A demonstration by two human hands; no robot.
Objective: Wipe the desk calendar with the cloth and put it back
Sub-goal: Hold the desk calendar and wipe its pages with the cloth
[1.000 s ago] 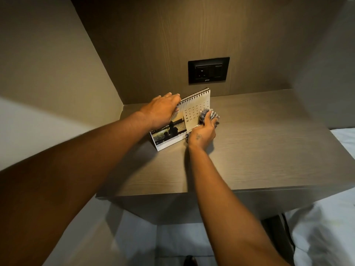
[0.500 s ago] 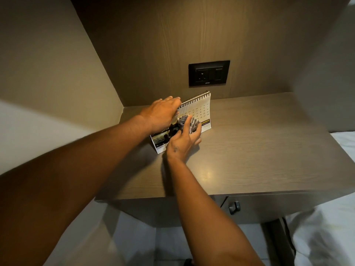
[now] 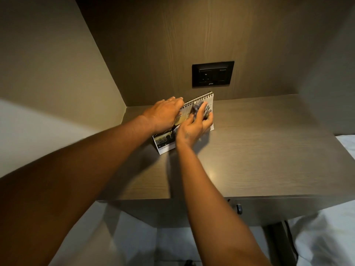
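Wood-grain laminate covers the surface (image 3: 259,150), on which the desk calendar (image 3: 165,141) is stood tent-wise toward the back left corner, its spiral binding uppermost. The calendar's top left edge is covered by the left hand (image 3: 163,114), laid flat with fingers extended over the binding, steadying it. A bunched grey cloth (image 3: 200,110) is gripped in the curled fingers of the right hand (image 3: 194,127) and pressed against the calendar's front page near the upper right; the hand is blurred. A black socket plate (image 3: 212,74) is set in the back panel at 12 o'clock from the calendar. White bedding (image 3: 326,237) is seen at 4 o'clock.
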